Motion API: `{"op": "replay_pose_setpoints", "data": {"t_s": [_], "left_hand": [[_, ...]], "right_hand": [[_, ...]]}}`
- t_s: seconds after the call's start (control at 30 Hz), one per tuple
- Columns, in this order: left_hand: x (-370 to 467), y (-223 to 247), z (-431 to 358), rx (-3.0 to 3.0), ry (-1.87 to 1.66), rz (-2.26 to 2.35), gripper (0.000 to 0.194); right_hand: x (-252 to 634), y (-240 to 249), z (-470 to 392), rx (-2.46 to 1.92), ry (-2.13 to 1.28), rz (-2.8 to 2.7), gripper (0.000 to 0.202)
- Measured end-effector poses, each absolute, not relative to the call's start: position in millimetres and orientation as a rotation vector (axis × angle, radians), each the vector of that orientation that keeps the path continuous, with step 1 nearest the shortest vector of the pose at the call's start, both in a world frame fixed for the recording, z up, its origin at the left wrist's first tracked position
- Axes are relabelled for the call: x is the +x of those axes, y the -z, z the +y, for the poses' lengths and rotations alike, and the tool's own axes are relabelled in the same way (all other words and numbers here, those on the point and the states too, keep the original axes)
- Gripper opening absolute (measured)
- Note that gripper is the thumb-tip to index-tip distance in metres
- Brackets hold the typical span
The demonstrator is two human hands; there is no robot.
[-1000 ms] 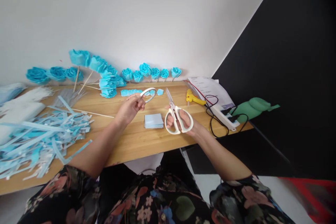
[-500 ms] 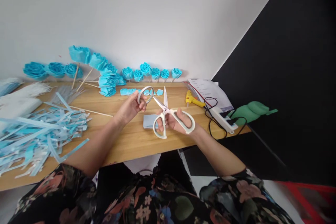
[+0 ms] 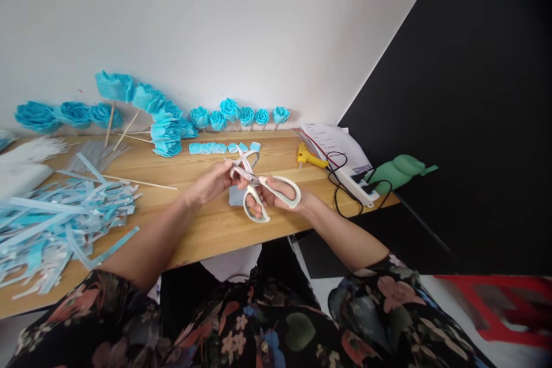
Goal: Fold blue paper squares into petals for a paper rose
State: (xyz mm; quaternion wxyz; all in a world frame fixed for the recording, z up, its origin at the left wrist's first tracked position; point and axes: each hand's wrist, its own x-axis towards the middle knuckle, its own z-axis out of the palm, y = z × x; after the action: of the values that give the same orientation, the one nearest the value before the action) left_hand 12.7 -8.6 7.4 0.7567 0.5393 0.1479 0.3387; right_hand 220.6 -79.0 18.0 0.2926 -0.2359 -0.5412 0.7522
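Note:
White-handled scissors (image 3: pixel 286 198) are in my right hand (image 3: pixel 271 192), its fingers through the handle loops and the blades parted, pointing up and left. My left hand (image 3: pixel 218 179) pinches a thin grey ring-shaped roll (image 3: pixel 254 160), like tape. The blades cross over the ring, close to my left fingertips; whether they touch it I cannot tell. Under my hands lies a stack of light blue-grey paper (image 3: pixel 235 196), partly hidden. Behind them, small blue pieces (image 3: pixel 207 148) lie in a row on the wooden table (image 3: pixel 207 236).
Blue paper flowers (image 3: pixel 166 132) stand or lean along the wall. Blue and white strips (image 3: pixel 47 224) are heaped at the left, near a thin stick (image 3: pixel 140 182). At the right are a yellow glue gun (image 3: pixel 311 156), papers (image 3: pixel 336 142), a power strip (image 3: pixel 360 188) with cables and a green object (image 3: pixel 394 173).
My right hand has brought the scissors left, so the blades now overlap the ring. The whole view has shifted slightly. Both hands keep their hold.

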Motion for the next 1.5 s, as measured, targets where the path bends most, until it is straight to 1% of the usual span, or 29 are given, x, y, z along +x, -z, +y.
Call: {"op": "replay_pose_setpoints", "data": {"t_s": [0.23, 0.43, 0.6, 0.7, 0.8, 0.93, 1.1, 1.23, 1.37, 1.5], "left_hand": [[12.7, -4.4, -11.1, 1.245, -0.714, 0.331, 0.045], [10.6, -11.4, -10.4, 1.239, -0.697, 0.258, 0.036], [10.7, -14.4, -11.7, 1.202, -0.707, 0.245, 0.034], [12.0, -14.8, -13.7, 1.25, -0.735, 0.315, 0.028], [12.8, -13.0, -12.2, 1.27, -0.74, 0.441, 0.031], [12.1, -7.9, -4.8, 1.17, -0.838, 0.558, 0.03], [12.8, -6.0, 0.0, 1.12, -0.978, 0.481, 0.024], [14.6, -9.2, -1.6, 1.12, -0.974, 0.429, 0.034], [13.7, -8.9, -0.8, 1.1, -0.94, 0.417, 0.042], [12.5, -2.9, 1.7, 1.11, -0.87, 0.413, 0.054]], "right_hand": [[218.1, -14.4, -78.0, -0.602, -1.986, -1.427, 0.074], [217.1, -18.7, -84.3, -0.597, -1.946, -1.305, 0.066], [218.5, -19.7, -85.2, -0.692, -1.95, -1.232, 0.059], [215.9, -19.0, -88.2, -0.686, -1.94, -1.255, 0.058], [207.9, -22.5, -98.5, -0.678, -1.901, -1.389, 0.059], [196.9, -29.4, -112.8, -0.692, -1.9, -1.562, 0.061], [205.4, -26.5, -112.6, -0.609, -1.78, -1.542, 0.061], [220.8, -16.8, -111.6, -0.621, -1.815, -1.5, 0.058], [227.5, -11.1, -113.7, -0.662, -1.844, -1.44, 0.059], [228.5, -10.8, -113.2, -0.674, -1.869, -1.42, 0.06]]}}
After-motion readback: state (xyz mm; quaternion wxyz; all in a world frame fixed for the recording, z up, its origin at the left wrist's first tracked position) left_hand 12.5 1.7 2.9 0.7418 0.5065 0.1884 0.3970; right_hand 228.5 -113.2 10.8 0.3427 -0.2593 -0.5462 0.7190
